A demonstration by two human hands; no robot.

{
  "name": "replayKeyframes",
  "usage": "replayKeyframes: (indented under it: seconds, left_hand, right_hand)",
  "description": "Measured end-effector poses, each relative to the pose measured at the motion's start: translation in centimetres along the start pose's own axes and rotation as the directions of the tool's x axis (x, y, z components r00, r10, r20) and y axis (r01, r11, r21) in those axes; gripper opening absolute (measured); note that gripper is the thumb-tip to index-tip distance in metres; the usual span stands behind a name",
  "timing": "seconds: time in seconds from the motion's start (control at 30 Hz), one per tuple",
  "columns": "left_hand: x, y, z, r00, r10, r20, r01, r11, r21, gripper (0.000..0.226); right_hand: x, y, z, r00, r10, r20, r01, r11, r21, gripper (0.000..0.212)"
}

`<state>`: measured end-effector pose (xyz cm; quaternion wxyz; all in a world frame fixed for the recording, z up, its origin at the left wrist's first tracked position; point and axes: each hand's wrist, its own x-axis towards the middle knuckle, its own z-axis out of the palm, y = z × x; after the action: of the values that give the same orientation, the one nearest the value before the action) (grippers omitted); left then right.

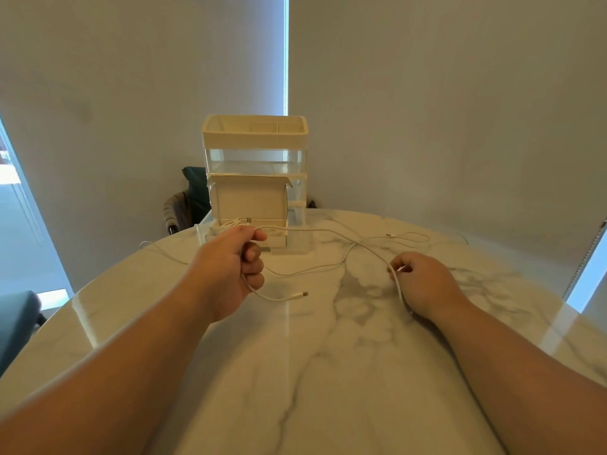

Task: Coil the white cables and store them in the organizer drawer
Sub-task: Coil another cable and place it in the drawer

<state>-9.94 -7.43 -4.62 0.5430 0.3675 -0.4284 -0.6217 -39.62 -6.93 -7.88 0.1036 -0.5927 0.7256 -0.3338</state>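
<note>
White cable (312,230): thin, light, limp, prob. slippery. Sags on table (328,372) betw. both grips. Gripped in curled left hand (236,267), plug end just below; pinched by right hand (423,284). Best taken near plug. Organizer drawer (203,229) just beyond left grip.

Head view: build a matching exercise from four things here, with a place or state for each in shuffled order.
1. left hand
2. right hand
3. cable plug
4. organizer

A. stands at the far edge of the table
B. grips the white cable just in front of the organizer
C. free end, between the two hands
D. pinches the cable, right of the plug

Pairs: 1-B, 2-D, 3-C, 4-A
</note>
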Motion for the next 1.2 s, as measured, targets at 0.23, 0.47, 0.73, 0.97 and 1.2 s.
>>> replayKeyframes:
  seconds: [0.23,0.47,0.73,0.97,1.2]
  left_hand:
    - [0.2,-0.2,0.1,0.997,-0.081,-0.020,0.073,0.965,-0.253,0.023]
    - [0.2,-0.3,0.0,0.986,-0.163,-0.016,0.159,0.976,-0.146,0.022]
    - [-0.1,-3.3,1.3,0.967,0.226,0.121,-0.180,0.262,0.948,0.029]
    - [-1.6,0.1,1.5,0.925,-0.103,0.367,0.035,0.981,0.189,0.062]
    - [-1.5,-0.6,1.4,0.969,-0.070,0.235,0.141,0.944,-0.298,0.060]
  right_hand:
    - [0.3,0.0,0.2,0.998,-0.005,-0.069,0.011,0.997,0.082,0.013]
    - [0.4,-0.2,0.2,0.958,-0.061,-0.278,0.125,0.969,0.216,0.017]
    - [-2.8,-4.6,-0.7,0.701,-0.610,-0.370,0.675,0.734,0.069,0.025]
    - [-2.6,-4.3,-0.8,0.755,-0.629,-0.188,0.648,0.759,0.063,0.029]
    - [-3.0,-4.7,-0.9,0.770,-0.636,-0.052,0.636,0.760,0.129,0.031]
